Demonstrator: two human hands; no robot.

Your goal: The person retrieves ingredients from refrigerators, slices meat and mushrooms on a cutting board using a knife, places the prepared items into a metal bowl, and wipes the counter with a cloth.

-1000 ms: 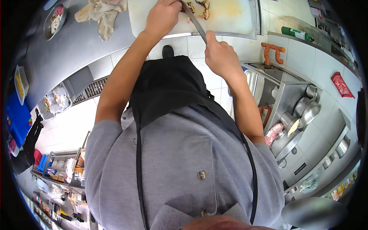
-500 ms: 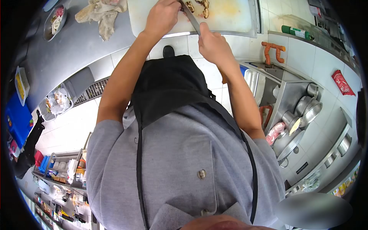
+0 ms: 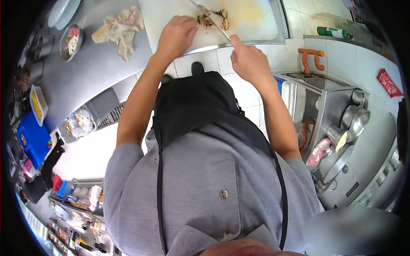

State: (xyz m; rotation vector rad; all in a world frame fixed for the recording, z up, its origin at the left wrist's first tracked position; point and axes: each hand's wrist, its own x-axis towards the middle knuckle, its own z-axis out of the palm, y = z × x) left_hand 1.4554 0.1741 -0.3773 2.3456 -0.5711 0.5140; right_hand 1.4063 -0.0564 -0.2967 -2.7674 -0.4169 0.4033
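My right hand (image 3: 251, 62) grips the handle of a long knife (image 3: 215, 27), whose blade slants up and left across the white cutting board (image 3: 171, 9). Browned slices that look like cooked mushroom (image 3: 225, 19) lie in a small cluster beside and under the blade. My left hand (image 3: 177, 37) is at the board's near edge, left of the slices and apart from the knife. Its fingers are curled together, and whatever they may hold is hidden.
Left of the board, a crumpled cloth (image 3: 121, 32) and a metal bowl of food (image 3: 71, 45) sit on the steel counter (image 3: 96, 70). Pots and pans (image 3: 355, 123) stand at right near an orange pipe (image 3: 311, 57). A person in black (image 3: 40, 181) is at far left.
My left hand has come away from the blade, down and left toward the board's near edge. My right hand has shifted slightly down and right with the knife. The camera view has moved too.
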